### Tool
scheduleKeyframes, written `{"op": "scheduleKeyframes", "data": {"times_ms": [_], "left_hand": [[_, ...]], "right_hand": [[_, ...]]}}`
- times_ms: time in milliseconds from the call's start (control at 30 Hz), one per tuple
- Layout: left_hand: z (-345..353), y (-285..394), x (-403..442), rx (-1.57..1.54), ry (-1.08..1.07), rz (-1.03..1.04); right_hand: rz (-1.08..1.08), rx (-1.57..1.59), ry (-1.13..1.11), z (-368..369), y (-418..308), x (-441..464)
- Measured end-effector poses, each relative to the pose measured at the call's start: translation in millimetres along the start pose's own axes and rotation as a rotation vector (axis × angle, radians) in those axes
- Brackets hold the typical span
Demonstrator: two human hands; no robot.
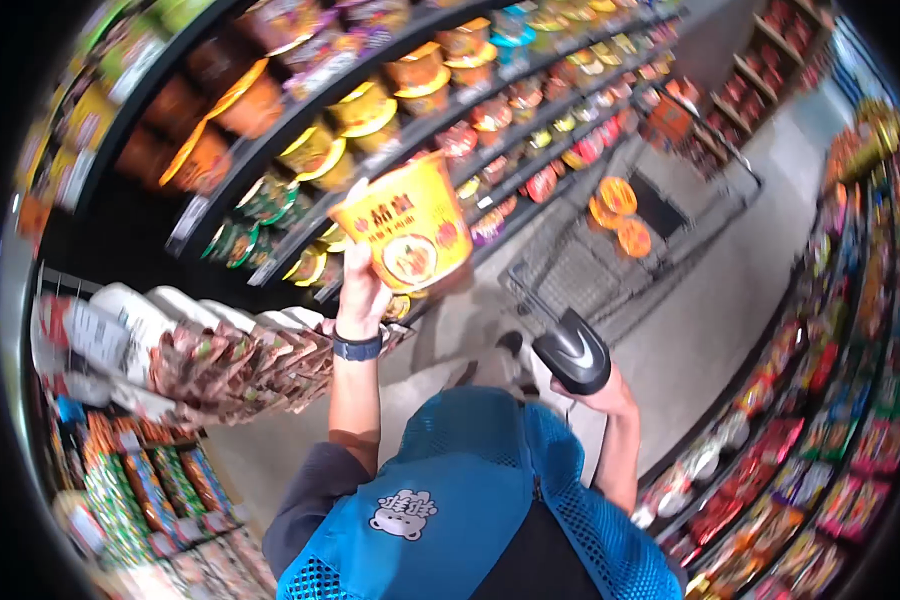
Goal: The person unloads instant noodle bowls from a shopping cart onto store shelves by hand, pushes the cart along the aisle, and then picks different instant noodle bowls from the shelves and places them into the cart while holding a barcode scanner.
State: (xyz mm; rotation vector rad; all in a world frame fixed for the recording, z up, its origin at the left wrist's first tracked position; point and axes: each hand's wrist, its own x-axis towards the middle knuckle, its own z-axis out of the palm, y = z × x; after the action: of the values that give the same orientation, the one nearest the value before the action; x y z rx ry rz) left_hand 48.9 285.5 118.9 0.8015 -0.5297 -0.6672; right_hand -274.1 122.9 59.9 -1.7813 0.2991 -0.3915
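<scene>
My left hand [362, 290], with a dark band on its wrist, holds up a yellow instant noodle tub [405, 225]. The tub is tilted, its printed side turned toward me and its wide rim uppermost. Below and right of it, my right hand [610, 392] is wrapped round a black and grey handheld barcode scanner [573, 352]; its handle is mostly hidden. Beyond the scanner stands a grey shopping cart [555, 268]. Three round orange tubs [634, 238] lie in the cart, close together.
A shelf rack [315, 95] full of noodle tubs curves along the left and far side. Hanging brown packets [235, 370] jut out at left. Shelves of colourful packets [770, 470] line the right side. Grey floor [660, 340] runs between.
</scene>
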Motion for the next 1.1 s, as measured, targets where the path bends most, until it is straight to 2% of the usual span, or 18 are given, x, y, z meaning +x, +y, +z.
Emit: {"op": "scheduleKeyframes", "data": {"times_ms": [33, 67, 133, 167, 300, 400, 433, 467, 500, 533, 600, 667, 767, 833, 867, 1033, 1100], "left_hand": [[9.7, -16.2, -5.3, 0.054, -0.018, -0.063], [5.9, -36.3, -12.1, 0.093, -0.034, -0.147], [41.0, -62.0, -14.2, 0.167, -0.135, -0.195], [62.6, -70.4, -11.4, 0.184, -0.184, -0.244], [86.8, -148.4, 20.5, 0.376, -0.273, -0.28], [90.1, -238.1, 52.5, 0.764, -0.361, -0.194], [96.2, -271.2, 61.2, 0.809, -0.383, -0.149], [102.5, -304.7, 70.6, 0.848, -0.4, -0.1], [104.5, -337.3, 81.9, 0.925, -0.433, -0.146], [94.9, -383.2, 90.2, 0.796, -0.424, -0.264], [86.9, -466.5, 109.0, 1.069, -0.429, -0.197], [88.7, -548.3, 132.6, 1.14, -0.501, 0.0], [76.0, -655.4, 157.7, 1.233, -0.5, 0.183], [73.6, -709.6, 174.7, 1.199, -0.434, 0.133], [76.5, -727.2, 180.8, 1.224, -0.403, 0.079], [69.3, -769.5, 191.9, 1.258, -0.277, -0.195], [67.2, -766.4, 187.6, 1.283, -0.321, -0.064]], "right_hand": [[0.069, 0.097, -0.021, 1.3, 5.5, -4.5], [0.07, 0.128, 0.002, -0.5, 3.5, -8.3], [0.01, 0.115, 0.071, -5.5, -13.0, -8.6], [0.041, 0.212, 0.084, -10.1, -23.2, -7.8], [0.058, 0.216, 0.324, -16.3, 4.5, -27.4], [0.382, 0.222, 0.478, -30.1, 17.0, -53.1], [0.552, 0.169, 0.477, -30.8, 35.5, -65.0], [0.608, 0.167, 0.53, -33.2, 46.5, -74.0], [0.664, 0.162, 0.578, -35.8, 55.9, -80.1], [0.723, 0.157, 0.62, -38.6, 62.5, -82.2], [0.884, 0.268, 0.697, -47.6, 66.8, -75.7], [1.003, 0.295, 0.77, -49.3, 80.2, -70.2], [1.138, 0.292, 0.749, -38.0, 104.1, -76.4], [1.301, 0.295, 0.755, -36.9, 109.3, -65.7], [1.411, 0.314, 0.753, -38.6, 109.5, -58.0], [1.465, 0.322, 0.747, -44.6, 115.6, -38.8], [1.434, 0.272, 0.735, -36.3, 116.8, -40.9]]}}
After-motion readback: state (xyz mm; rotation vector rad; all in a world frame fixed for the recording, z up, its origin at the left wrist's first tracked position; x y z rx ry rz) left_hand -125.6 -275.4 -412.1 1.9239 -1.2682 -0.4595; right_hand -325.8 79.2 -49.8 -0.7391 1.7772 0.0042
